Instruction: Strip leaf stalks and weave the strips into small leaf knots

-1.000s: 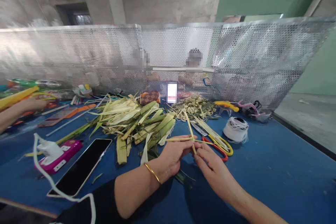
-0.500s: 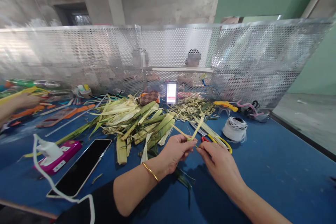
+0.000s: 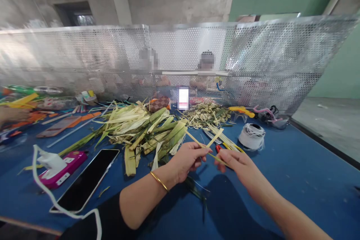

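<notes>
My left hand (image 3: 188,158) and my right hand (image 3: 236,162) meet above the blue table (image 3: 295,180), both pinched on thin pale yellow leaf strips (image 3: 209,144) that cross between the fingers. One strip runs up to the left, another up to the right. A gold bangle (image 3: 159,180) circles my left wrist. Just beyond my hands lies a pile of green and yellow leaves (image 3: 146,127). Scissors with red and yellow handles (image 3: 225,146) lie partly hidden behind my right hand.
A black phone (image 3: 88,178) and a pink phone with a white charger (image 3: 57,165) lie at the left. A white string spool (image 3: 252,136) stands at the right. A perforated metal screen (image 3: 253,56) closes the far edge, with people behind it. Another person's hand (image 3: 11,114) is far left.
My hands have drawn slightly apart and the strips have tilted: the upright strip now leans to the right. The other person's hand at far left has pulled back.
</notes>
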`<state>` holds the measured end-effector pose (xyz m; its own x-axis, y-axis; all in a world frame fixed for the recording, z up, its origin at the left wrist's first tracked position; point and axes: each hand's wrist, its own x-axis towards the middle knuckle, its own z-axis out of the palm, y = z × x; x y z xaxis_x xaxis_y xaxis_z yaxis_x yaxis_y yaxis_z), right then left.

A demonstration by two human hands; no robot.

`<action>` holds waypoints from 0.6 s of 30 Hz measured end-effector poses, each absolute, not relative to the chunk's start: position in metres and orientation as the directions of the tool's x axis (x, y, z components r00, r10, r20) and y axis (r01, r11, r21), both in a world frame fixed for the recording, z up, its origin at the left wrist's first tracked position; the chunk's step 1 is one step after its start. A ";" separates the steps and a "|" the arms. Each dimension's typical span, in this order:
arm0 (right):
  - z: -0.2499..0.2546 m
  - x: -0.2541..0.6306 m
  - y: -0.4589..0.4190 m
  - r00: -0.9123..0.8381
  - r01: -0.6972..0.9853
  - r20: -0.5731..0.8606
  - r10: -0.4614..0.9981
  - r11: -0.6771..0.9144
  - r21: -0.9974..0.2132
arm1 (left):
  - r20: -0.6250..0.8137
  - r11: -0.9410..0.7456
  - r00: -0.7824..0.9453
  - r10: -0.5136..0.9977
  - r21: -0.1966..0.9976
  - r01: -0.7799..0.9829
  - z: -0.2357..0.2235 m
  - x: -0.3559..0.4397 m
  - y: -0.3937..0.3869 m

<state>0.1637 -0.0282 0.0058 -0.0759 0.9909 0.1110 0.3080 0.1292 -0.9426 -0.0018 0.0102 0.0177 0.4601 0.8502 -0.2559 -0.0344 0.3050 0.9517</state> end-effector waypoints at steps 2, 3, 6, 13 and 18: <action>0.006 0.167 -0.024 -0.002 0.147 0.021 1.000 0.022 -0.989 | -0.265 0.315 0.480 0.836 0.949 -0.025 0.017 -0.002 0.010; 0.006 0.168 -0.023 0.015 0.059 -0.034 0.999 -0.035 -0.998 | -0.270 0.315 0.477 0.836 0.949 -0.014 0.017 -0.002 0.010; 0.006 0.170 -0.021 -0.075 -0.190 -0.191 0.979 -0.202 -0.961 | -0.272 0.308 0.436 0.858 0.951 -0.013 0.015 -0.003 0.013; 0.001 0.166 -0.019 -0.044 -0.205 -0.049 0.998 -0.057 -0.977 | -0.320 0.357 0.517 0.794 0.934 0.031 0.018 -0.003 0.011; -0.006 0.161 -0.017 0.090 -0.014 0.068 0.994 0.069 -0.997 | -0.307 0.304 0.528 0.792 0.948 0.094 0.016 0.002 0.002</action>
